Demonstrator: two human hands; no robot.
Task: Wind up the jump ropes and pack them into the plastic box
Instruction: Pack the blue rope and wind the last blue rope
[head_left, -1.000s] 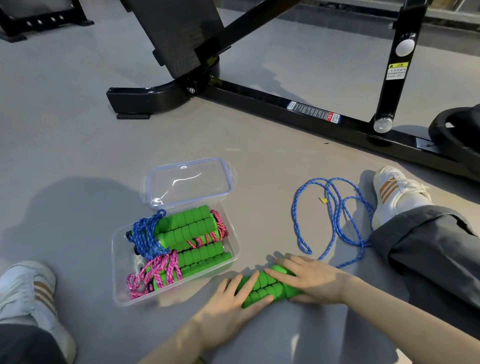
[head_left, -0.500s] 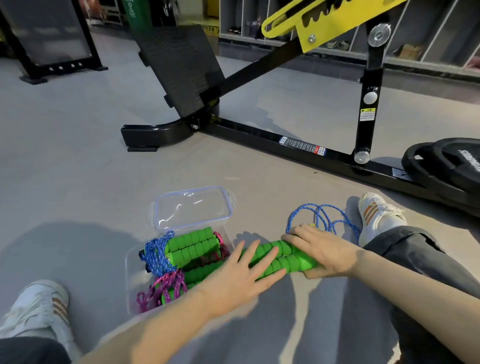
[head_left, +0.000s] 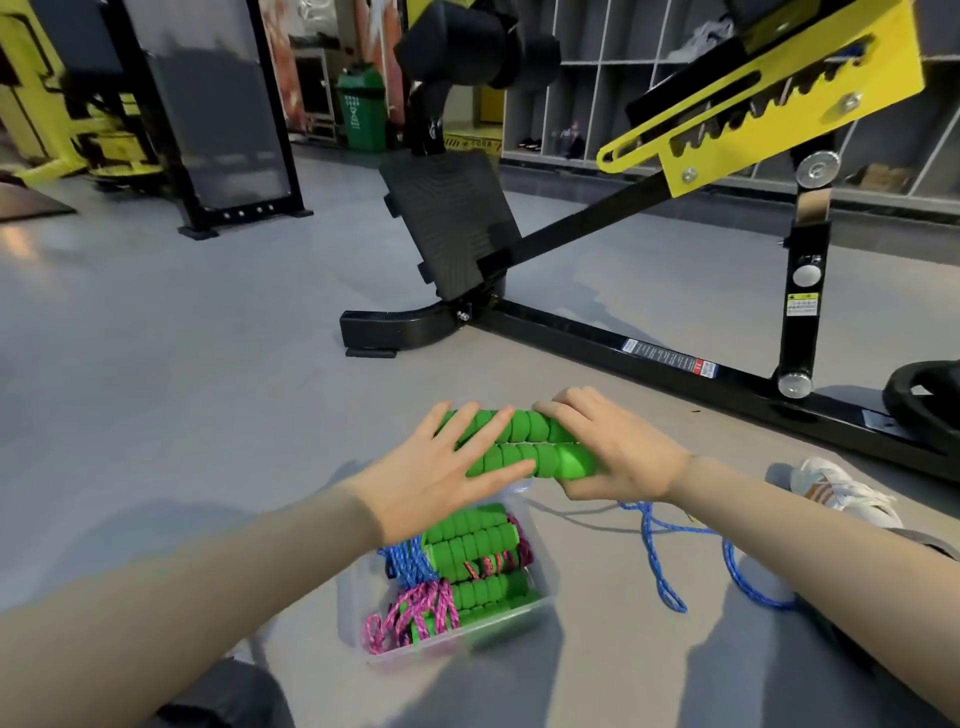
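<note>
Presently my right hand (head_left: 618, 452) gripped the paired green handles (head_left: 524, 449) above the plastic box (head_left: 540, 597); my left hand (head_left: 441, 467) lay flat, fingers spread. Blue rope (head_left: 660, 551) trailed on the floor, unwound; winding appeared next.

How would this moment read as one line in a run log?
step: winding | right hand: grips green handles | left hand: flat on handles | blue rope: loose on floor | plastic box: open, holds wound ropes
</note>
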